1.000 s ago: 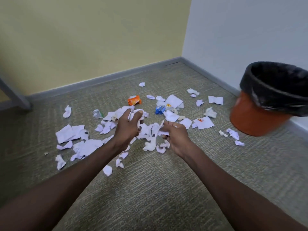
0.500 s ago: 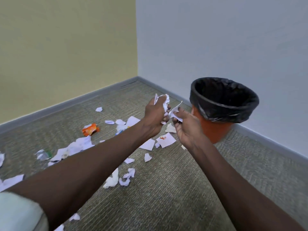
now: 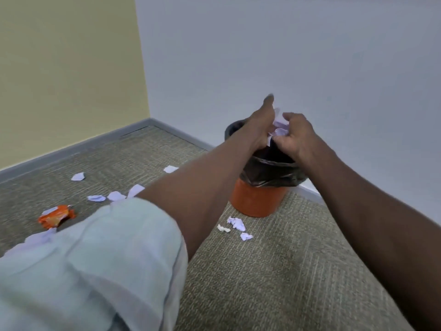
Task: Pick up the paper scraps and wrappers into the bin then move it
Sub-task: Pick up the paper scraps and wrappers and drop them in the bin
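An orange wrapper (image 3: 56, 216) lies on the carpet (image 3: 274, 271) far left of the bin (image 3: 259, 199), with loose scraps (image 3: 116, 196) between them and more (image 3: 236, 226) just in front of the bin. Above the bin's black liner (image 3: 272, 174), the left hand (image 3: 259, 130), thumb raised, and the right hand (image 3: 296, 137), fingers curled, hold a paper wad (image 3: 279, 129) between them.
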Demonstrator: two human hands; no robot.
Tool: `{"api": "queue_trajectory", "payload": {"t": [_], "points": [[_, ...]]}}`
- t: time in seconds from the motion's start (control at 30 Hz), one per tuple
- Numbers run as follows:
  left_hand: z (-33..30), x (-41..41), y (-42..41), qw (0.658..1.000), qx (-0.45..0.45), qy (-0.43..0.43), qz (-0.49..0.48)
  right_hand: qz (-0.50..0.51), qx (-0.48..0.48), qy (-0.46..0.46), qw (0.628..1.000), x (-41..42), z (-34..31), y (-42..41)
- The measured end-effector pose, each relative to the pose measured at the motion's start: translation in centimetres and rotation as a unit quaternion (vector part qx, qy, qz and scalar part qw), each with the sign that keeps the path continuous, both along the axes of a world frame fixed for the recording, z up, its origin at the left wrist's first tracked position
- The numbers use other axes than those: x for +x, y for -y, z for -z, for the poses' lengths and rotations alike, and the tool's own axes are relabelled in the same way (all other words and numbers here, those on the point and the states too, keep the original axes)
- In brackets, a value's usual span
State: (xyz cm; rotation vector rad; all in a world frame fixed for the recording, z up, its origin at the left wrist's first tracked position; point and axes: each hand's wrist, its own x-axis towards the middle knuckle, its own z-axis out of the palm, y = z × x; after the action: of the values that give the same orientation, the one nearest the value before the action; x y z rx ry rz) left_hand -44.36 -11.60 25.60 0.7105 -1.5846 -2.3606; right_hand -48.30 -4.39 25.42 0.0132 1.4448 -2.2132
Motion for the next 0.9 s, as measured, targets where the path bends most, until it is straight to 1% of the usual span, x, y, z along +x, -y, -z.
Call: {"api": "queue_trajectory", "payload": {"t": [0.03,0.07,0.1,0.13,0.17,0.27,0.33,0.37,0.63,0.77,0.83,0.9], "points": [[-0.2,-0.4,-0.2,0.998,0.035,0.002,0.049,-0.011,0.014,0.023,1.0,-1.0,-0.1,-0.6],[0.0,-0.7,-0.1,0.995,0.053,0.004,0.086,-0.018,0.039,0.022,0.999,-1.5,-0.4,-1.3],[0.3,-1.1,0.0,0.991,0.071,0.0,0.114,-0.023,0.023,0.03,0.999,-2.2,-0.4,-1.7],[0.8,-1.2,0.1,0.989,0.088,-0.004,0.115,-0.006,0.001,0.037,0.999,-2.8,-0.4,-2.2],[1.1,-1.1,0.1,0.991,0.099,-0.013,0.088,0.003,-0.022,0.044,0.999,-3.4,-0.2,-2.5],[2.1,-0.4,0.7,0.994,0.079,-0.068,-0.034,0.005,-0.056,0.06,0.997,-4.4,0.8,-3.0],[2.9,0.2,1.4,0.99,0.08,-0.089,-0.079,0.007,-0.053,0.069,0.996,-4.0,1.1,-3.0],[3.2,0.6,1.7,0.988,0.082,-0.093,-0.086,-0.002,-0.047,0.063,0.997,-3.6,1.1,-2.8],[3.1,4.7,2.3,0.988,0.082,-0.121,-0.05,-0.01,-0.039,0.027,0.999,-1.2,0.7,-2.0],[2.9,6.7,2.3,0.989,0.087,-0.11,-0.046,-0.006,-0.023,0.009,1.0,-0.8,0.3,-1.8],[3.0,7.9,2.3,0.988,0.101,-0.111,-0.038,-0.016,-0.015,-0.002,1.0,-0.5,0.1,-1.7],[2.9,9.5,2.2,0.989,0.097,-0.102,-0.039,-0.035,-0.006,-0.014,0.999,-0.1,0.0,-1.5]]}}
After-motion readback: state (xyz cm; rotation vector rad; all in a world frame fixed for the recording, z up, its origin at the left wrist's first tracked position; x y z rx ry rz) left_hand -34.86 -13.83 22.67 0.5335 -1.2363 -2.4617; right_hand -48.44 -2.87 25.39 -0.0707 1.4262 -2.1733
